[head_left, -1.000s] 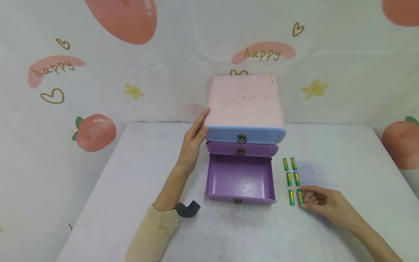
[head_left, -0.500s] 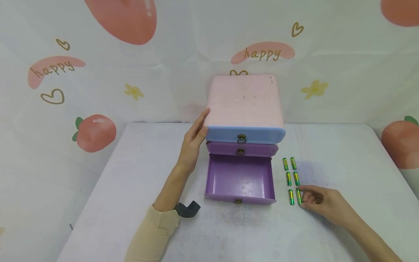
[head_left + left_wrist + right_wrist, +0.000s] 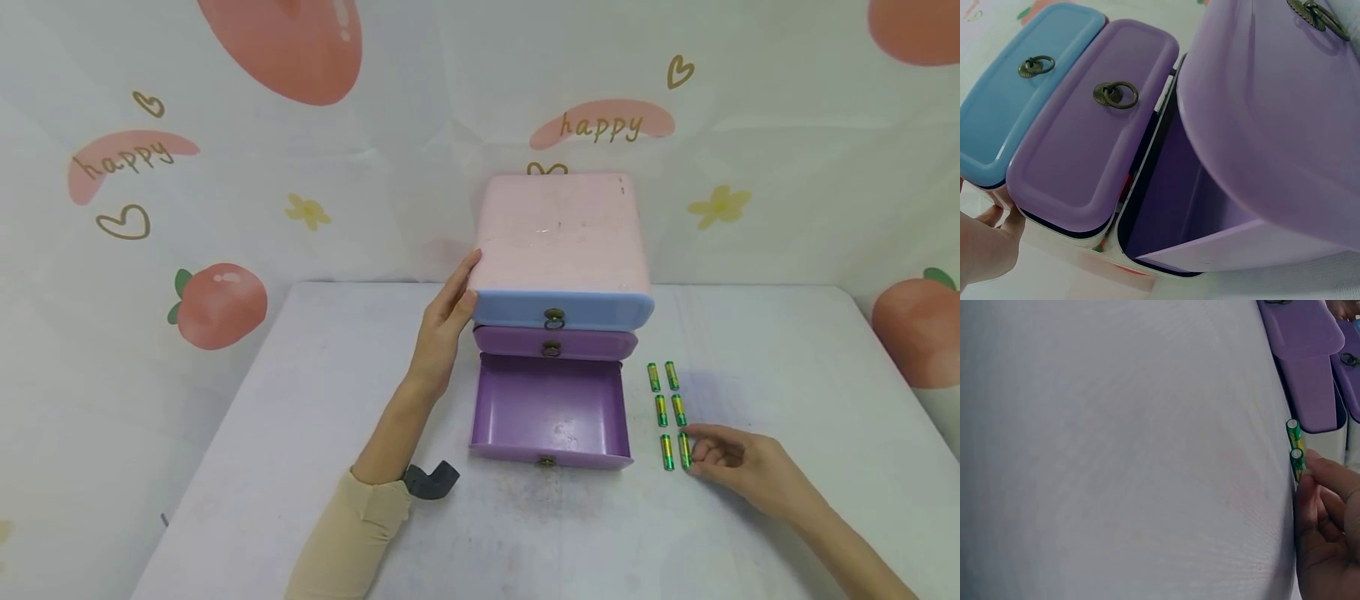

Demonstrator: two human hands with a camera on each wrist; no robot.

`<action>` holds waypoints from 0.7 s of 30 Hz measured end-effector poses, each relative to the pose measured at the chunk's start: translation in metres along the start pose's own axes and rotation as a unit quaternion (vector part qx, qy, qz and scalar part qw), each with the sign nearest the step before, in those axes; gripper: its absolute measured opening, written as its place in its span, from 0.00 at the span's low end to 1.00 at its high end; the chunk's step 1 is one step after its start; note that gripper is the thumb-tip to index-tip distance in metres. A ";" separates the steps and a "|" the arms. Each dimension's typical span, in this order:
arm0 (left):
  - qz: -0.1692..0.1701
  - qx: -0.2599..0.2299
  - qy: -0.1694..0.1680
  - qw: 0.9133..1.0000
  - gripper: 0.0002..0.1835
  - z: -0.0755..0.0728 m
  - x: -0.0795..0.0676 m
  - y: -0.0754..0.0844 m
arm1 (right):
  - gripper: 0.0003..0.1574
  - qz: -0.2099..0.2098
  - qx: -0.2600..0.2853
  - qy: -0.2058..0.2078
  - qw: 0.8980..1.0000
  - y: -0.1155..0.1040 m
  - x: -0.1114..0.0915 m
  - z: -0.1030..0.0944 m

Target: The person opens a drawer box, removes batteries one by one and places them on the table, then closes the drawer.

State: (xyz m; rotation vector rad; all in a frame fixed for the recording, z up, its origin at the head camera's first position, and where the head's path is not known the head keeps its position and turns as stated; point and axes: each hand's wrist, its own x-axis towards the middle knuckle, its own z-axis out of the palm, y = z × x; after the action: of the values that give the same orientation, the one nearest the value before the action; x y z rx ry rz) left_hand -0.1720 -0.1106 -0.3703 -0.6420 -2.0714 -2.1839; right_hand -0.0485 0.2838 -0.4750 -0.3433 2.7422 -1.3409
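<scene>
My left hand (image 3: 438, 333) rests against the left side of a small drawer chest (image 3: 562, 233) with a pink top, its fingers extended along the edge. The chest's blue drawer (image 3: 600, 310) and the purple drawer (image 3: 592, 342) under it are closed. Below them a purple bottom drawer (image 3: 551, 408) is pulled out, with nothing visible inside. Right of it, several green and yellow batteries lie in two columns. My right hand (image 3: 753, 471) pinches the nearest battery (image 3: 685, 451) of the right column by its ends, thumb and index finger curled. Beside it lies another battery (image 3: 667, 452).
Everything stands on a white table (image 3: 300, 433). A black curved object (image 3: 432, 481) shows at the left wrist. Behind the chest hangs a white backdrop (image 3: 420, 167) printed with fruit, hearts and flowers.
The right hand has shifted the nearest right-column battery slightly left, closer to the battery beside it. The left hand and the chest have stayed put.
</scene>
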 end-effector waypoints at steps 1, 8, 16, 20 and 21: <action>0.000 0.000 0.000 1.000 0.27 0.000 0.000 0.000 | 0.27 0.005 0.007 0.000 1.000 0.000 0.000 -0.001; 0.003 0.002 -0.003 1.000 0.26 0.000 0.000 0.000 | 0.22 0.012 0.045 0.001 0.999 0.003 -0.004 -0.003; 0.001 0.005 -0.005 1.000 0.26 0.000 0.000 -0.001 | 0.20 -0.001 0.098 0.011 0.995 -0.011 -0.006 -0.003; 0.001 0.008 -0.002 1.000 0.26 0.000 0.000 -0.001 | 0.19 -0.023 0.140 -0.002 0.990 -0.025 -0.005 -0.001; 0.000 0.008 -0.001 1.000 0.26 0.000 0.000 -0.001 | 0.18 -0.035 0.156 -0.009 0.987 -0.028 -0.005 0.000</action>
State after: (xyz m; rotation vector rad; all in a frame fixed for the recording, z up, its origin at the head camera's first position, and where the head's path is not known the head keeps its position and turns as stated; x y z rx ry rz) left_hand -0.1723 -0.1108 -0.3710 -0.6439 -2.0881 -2.1642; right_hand -0.0390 0.2686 -0.4533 -0.4266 2.4699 -1.7423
